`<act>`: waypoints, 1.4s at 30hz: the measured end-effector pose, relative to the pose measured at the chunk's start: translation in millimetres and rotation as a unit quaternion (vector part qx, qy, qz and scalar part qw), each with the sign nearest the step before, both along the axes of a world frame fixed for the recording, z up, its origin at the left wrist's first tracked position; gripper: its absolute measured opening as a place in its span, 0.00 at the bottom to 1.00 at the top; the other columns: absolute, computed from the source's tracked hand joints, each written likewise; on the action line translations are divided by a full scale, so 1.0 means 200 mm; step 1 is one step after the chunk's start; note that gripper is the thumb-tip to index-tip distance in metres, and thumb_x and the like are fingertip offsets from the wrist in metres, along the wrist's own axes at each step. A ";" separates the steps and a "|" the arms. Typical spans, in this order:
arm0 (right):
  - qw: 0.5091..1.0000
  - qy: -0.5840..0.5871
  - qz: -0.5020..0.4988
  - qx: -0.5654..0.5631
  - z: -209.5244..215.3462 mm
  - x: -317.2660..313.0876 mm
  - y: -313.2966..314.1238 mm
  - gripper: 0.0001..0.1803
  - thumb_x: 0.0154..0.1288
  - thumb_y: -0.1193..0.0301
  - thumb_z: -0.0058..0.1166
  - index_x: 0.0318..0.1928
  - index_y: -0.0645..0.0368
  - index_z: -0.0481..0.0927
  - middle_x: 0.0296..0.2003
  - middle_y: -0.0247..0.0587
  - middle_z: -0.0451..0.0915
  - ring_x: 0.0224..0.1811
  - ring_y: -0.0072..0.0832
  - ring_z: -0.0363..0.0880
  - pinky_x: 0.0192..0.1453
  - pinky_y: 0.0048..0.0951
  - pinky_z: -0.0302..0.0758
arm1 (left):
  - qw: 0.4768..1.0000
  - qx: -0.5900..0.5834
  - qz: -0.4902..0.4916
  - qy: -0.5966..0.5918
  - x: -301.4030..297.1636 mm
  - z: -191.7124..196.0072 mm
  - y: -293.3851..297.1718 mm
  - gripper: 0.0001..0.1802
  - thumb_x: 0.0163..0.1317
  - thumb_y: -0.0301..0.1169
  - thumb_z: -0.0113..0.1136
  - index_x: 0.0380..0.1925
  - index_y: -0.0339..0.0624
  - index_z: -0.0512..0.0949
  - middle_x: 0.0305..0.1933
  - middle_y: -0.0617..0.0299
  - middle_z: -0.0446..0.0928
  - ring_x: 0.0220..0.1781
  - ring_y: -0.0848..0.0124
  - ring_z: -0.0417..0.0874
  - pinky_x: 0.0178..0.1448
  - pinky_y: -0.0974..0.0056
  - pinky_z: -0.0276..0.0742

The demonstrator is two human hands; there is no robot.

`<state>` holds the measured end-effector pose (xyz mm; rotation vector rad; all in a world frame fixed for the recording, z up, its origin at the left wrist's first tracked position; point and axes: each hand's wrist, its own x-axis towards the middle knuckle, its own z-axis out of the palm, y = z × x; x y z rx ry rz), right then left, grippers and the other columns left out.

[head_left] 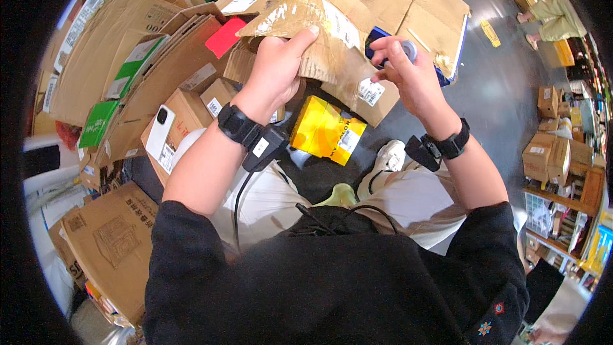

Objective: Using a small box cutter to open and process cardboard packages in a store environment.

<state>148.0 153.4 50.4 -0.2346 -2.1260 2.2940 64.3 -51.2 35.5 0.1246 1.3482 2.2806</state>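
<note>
My left hand (274,67) is closed on the edge of a torn, folded piece of brown cardboard (290,18), its thumb pressed on top. Shiny clear tape and a white label cover part of that cardboard. Just to the right, my right hand (412,80) curls round what looks like a dark blue tape dispenser (375,37) with a pale round core. A hazy clear strip shows between the cardboard and my right fingers. Below the cardboard is a small brown box (378,107) with a white label. A yellow box (325,129) lies on the floor between my feet.
Flattened cardboard (121,45) and boxes crowd the left side, with a white phone (159,133) on a box there. A large open carton (408,0) stands ahead. Loaded shelves (565,198) line the right, where another person's legs (555,16) show. A brown carton (115,249) stands lower left.
</note>
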 end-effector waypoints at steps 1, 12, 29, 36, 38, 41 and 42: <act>1.000 0.000 0.006 0.001 0.00 0.00 0.00 0.18 0.70 0.61 0.55 0.46 0.66 0.78 0.35 0.37 0.80 0.32 0.22 0.79 0.40 0.23 0.78 | 1.000 0.001 0.006 0.000 0.00 0.00 0.00 0.17 0.66 0.26 0.56 0.53 0.29 0.72 0.50 0.53 0.79 0.48 0.63 0.84 0.53 0.60 0.81; 0.943 0.113 -0.031 0.310 -0.12 0.01 -0.16 0.17 0.60 0.60 0.64 0.35 0.63 0.79 0.24 0.53 0.78 0.26 0.40 0.80 0.30 0.37 0.74 | 0.997 0.036 -0.008 -0.073 0.05 0.01 0.06 0.17 0.69 0.32 0.55 0.54 0.33 0.72 0.51 0.54 0.79 0.49 0.64 0.84 0.52 0.59 0.83; 0.984 -0.032 -0.038 0.171 -0.01 0.03 -0.10 0.12 0.67 0.67 0.58 0.36 0.65 0.78 0.24 0.33 0.79 0.23 0.19 0.79 0.28 0.23 0.75 | 0.890 -0.348 -0.105 0.277 0.04 -0.02 -0.01 0.21 0.65 0.45 0.56 0.36 0.33 0.81 0.25 0.55 0.82 0.28 0.67 0.83 0.37 0.63 0.77; 0.995 -0.022 -0.018 0.093 -0.02 0.00 -0.05 0.13 0.68 0.66 0.58 0.37 0.65 0.76 0.24 0.33 0.78 0.23 0.21 0.79 0.27 0.22 0.75 | 0.880 -0.343 -0.083 0.319 0.02 -0.04 -0.01 0.21 0.65 0.45 0.55 0.39 0.35 0.82 0.30 0.48 0.82 0.31 0.57 0.83 0.41 0.60 0.77; 0.988 -0.034 -0.058 0.139 -0.01 0.00 -0.03 0.13 0.68 0.66 0.57 0.35 0.65 0.75 0.25 0.34 0.79 0.22 0.20 0.78 0.26 0.21 0.75 | 0.871 -0.369 -0.098 0.308 0.01 -0.01 0.06 0.21 0.66 0.44 0.55 0.38 0.33 0.81 0.30 0.48 0.83 0.31 0.58 0.83 0.40 0.61 0.77; 0.992 -0.029 -0.045 0.118 0.07 0.02 -0.01 0.15 0.69 0.63 0.55 0.41 0.65 0.80 0.28 0.37 0.83 0.25 0.22 0.82 0.26 0.23 0.77 | 0.915 -0.287 -0.099 0.264 0.00 -0.08 0.18 0.21 0.70 0.43 0.53 0.40 0.33 0.82 0.30 0.60 0.83 0.30 0.74 0.81 0.36 0.65 0.76; 0.990 -0.072 0.021 0.116 0.11 0.02 -0.13 0.17 0.68 0.60 0.55 0.41 0.62 0.83 0.27 0.34 0.83 0.26 0.21 0.81 0.26 0.25 0.77 | 0.911 -0.335 -0.063 0.234 0.05 0.00 0.07 0.20 0.72 0.41 0.50 0.43 0.33 0.81 0.34 0.61 0.84 0.32 0.73 0.82 0.37 0.66 0.77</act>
